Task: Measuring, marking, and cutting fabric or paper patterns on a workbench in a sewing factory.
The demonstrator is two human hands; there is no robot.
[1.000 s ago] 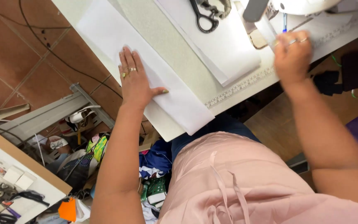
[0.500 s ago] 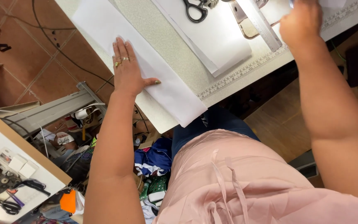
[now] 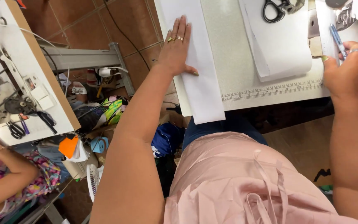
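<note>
My left hand [image 3: 177,49] lies flat, fingers apart, on a long white strip of fabric or paper [image 3: 197,62] that overhangs the near edge of the white sewing table [image 3: 237,79]. My right hand [image 3: 349,68] rests at the table's right side, fingers curled around a blue pen [image 3: 337,39] that points away from me over another white strip [image 3: 324,25]. Folded white pieces [image 3: 280,45] lie between the hands, with black-handled scissors [image 3: 273,9] on top.
A ruler scale [image 3: 270,89] runs along the table's front edge. Part of a sewing machine [image 3: 355,10] shows at top right. To the left stands another sewing table [image 3: 25,79] with another person's arm [image 3: 5,178] beside it. Clutter and a small fan [image 3: 92,182] cover the floor.
The view has shifted right and turned. My left hand stays flat on the strip. My right hand has drawn back toward the table's front edge and now shows the pen.
</note>
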